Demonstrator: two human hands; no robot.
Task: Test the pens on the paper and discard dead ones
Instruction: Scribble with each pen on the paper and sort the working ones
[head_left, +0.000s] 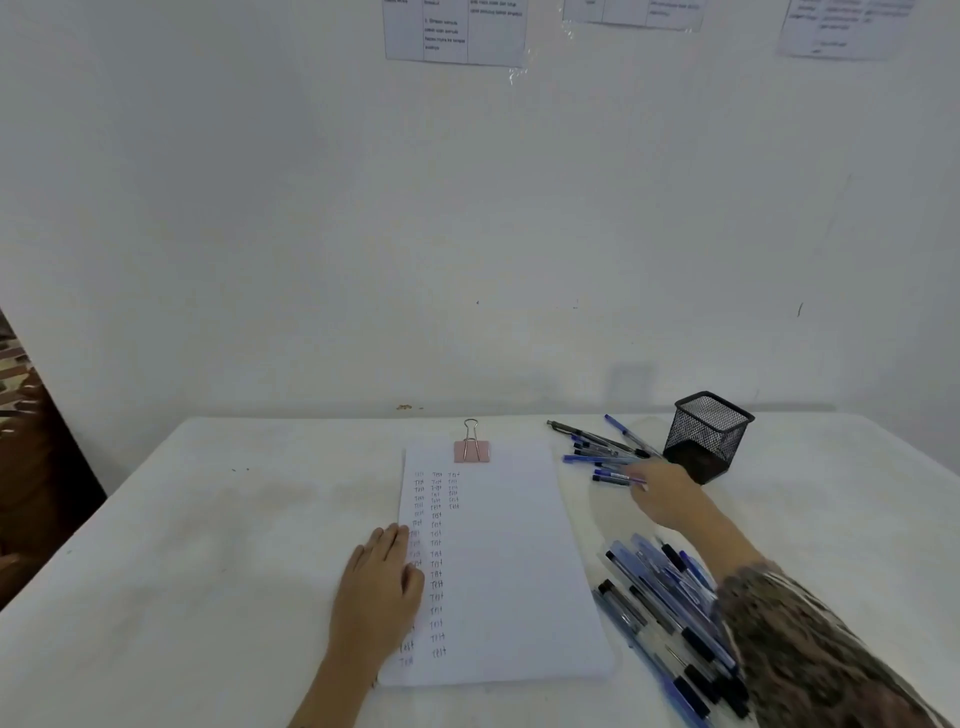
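Note:
A white sheet of paper (511, 561) lies in the middle of the table, with columns of small written marks down its left side. My left hand (376, 587) rests flat on the paper's left edge, fingers straight. My right hand (662, 496) reaches to the far right of the paper and touches a blue pen (615, 475) at the near edge of a small pile of pens (597, 447). Whether the fingers grip that pen is blurred. A larger heap of pens (660, 608) lies near the front right, partly under my right sleeve.
A pink binder clip (471, 449) holds the top of the paper. A black mesh pen cup (706, 436) stands at the back right, just behind my right hand. The white table (208, 545) meets a white wall with printed sheets (454, 31) taped high up.

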